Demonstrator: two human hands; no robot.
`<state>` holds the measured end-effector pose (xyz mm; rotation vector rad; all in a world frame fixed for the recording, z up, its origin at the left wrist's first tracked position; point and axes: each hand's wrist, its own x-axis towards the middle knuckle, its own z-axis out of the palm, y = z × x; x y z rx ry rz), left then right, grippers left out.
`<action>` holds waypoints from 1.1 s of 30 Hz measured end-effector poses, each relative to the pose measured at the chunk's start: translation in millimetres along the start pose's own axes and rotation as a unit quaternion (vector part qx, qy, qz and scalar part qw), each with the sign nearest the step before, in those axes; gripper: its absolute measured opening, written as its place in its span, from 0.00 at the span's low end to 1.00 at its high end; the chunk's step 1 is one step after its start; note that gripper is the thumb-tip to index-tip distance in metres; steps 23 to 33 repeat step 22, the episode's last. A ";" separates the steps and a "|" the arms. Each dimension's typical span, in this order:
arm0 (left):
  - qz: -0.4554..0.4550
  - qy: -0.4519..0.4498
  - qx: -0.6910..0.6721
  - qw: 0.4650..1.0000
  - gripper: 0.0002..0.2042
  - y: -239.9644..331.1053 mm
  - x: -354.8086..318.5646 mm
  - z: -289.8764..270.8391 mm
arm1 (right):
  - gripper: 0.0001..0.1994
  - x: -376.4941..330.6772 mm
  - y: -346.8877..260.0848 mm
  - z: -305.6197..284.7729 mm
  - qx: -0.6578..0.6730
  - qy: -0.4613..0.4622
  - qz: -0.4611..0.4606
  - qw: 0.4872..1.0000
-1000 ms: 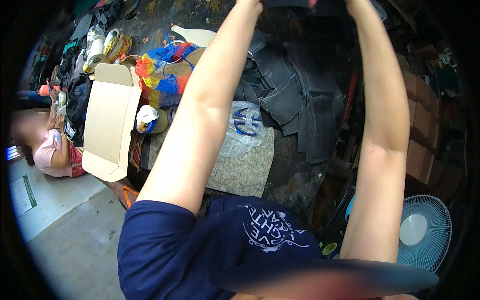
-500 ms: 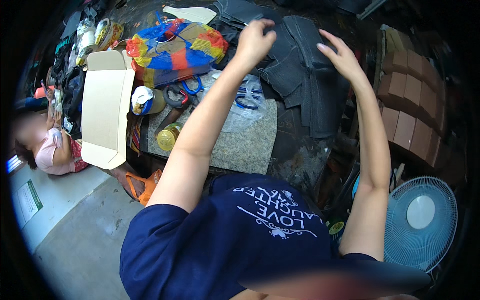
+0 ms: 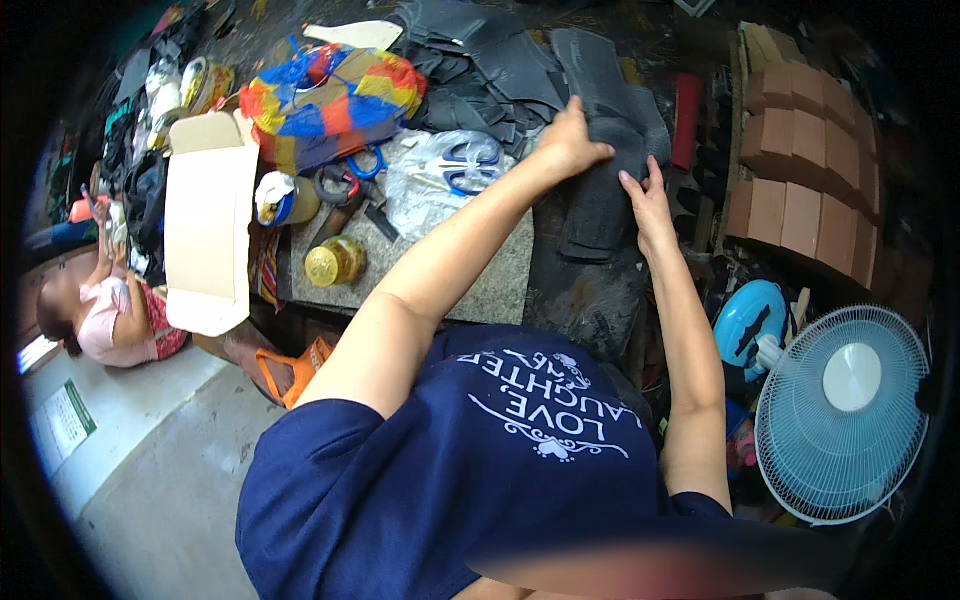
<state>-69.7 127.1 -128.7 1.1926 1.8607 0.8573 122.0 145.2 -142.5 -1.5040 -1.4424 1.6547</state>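
Long black pieces of textured, leather-like sheet [image 3: 597,215] lie stacked on the dark table in front of me. My left hand [image 3: 575,145] rests at the left side of this stack, thumb and fingers apart. On its right edge is my right hand [image 3: 648,205], thumb and forefinger spread against the pieces. Left of and beyond my hands, more black cut pieces [image 3: 490,65] are heaped in loose layers. Blue-handled scissors [image 3: 470,170] lie on a clear plastic bag [image 3: 425,205], near my left forearm.
A grey stone slab [image 3: 480,270] bears a yellow-lidded jar [image 3: 335,262]. Left are a cardboard box flap [image 3: 210,230] and a colourful mesh bundle [image 3: 335,100]. Brown blocks [image 3: 800,200] are stacked at right, above a fan [image 3: 840,415]. A person [image 3: 115,305] sits far left.
Both hands have come nearer to me and closer together, down onto the black pieces. Some of these pieces now lie in a narrower stack, apart from the loose heap.
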 end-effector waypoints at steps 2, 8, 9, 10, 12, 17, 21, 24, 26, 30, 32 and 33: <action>0.025 -0.017 -0.024 0.999 0.52 -0.8 -15.5 10.9 | 0.39 -4.9 7.2 -3.8 -0.011 -0.025 -0.003 1.000; 0.129 -0.073 0.085 0.985 0.27 -8.6 -46.6 -32.6 | 0.35 -15.9 -0.5 -36.1 -0.394 -0.049 -0.038 0.917; 0.158 -0.006 0.087 0.984 0.20 -11.6 -38.1 -44.7 | 0.33 -21.1 -3.5 -33.9 -0.440 -0.015 -0.061 0.896; 0.139 0.073 0.091 0.983 0.20 -15.6 -26.4 -55.0 | 0.33 -26.9 -7.0 -32.2 -0.432 0.017 -0.091 0.897; 0.182 0.294 0.081 0.935 0.26 -28.8 7.6 -78.5 | 0.32 -33.6 -14.2 -24.3 -0.438 0.061 -0.174 0.880; -0.193 0.354 -0.268 0.875 0.30 -61.7 79.8 -97.2 | 0.32 -40.5 -16.1 7.0 -0.452 -0.003 -0.313 0.835; -0.133 0.304 0.031 0.943 0.26 -75.6 79.3 -103.2 | 0.32 -39.7 -11.5 15.5 -0.462 -0.038 -0.280 0.840; -0.132 0.299 0.030 0.945 0.26 -73.6 77.2 -101.6 | 0.32 -36.8 -13.2 12.1 -0.439 -0.049 -0.265 0.857; -0.132 0.299 0.030 0.945 0.26 -73.6 77.2 -101.6 | 0.32 -36.8 -13.2 12.1 -0.439 -0.049 -0.265 0.857; -0.132 0.299 0.030 0.945 0.26 -73.6 77.2 -101.6 | 0.32 -36.8 -13.2 12.1 -0.439 -0.049 -0.265 0.857; -0.132 0.299 0.030 0.945 0.26 -73.6 77.2 -101.6 | 0.32 -36.8 -13.2 12.1 -0.439 -0.049 -0.265 0.857; -0.132 0.299 0.030 0.945 0.26 -73.6 77.2 -101.6 | 0.32 -36.8 -13.2 12.1 -0.439 -0.049 -0.265 0.857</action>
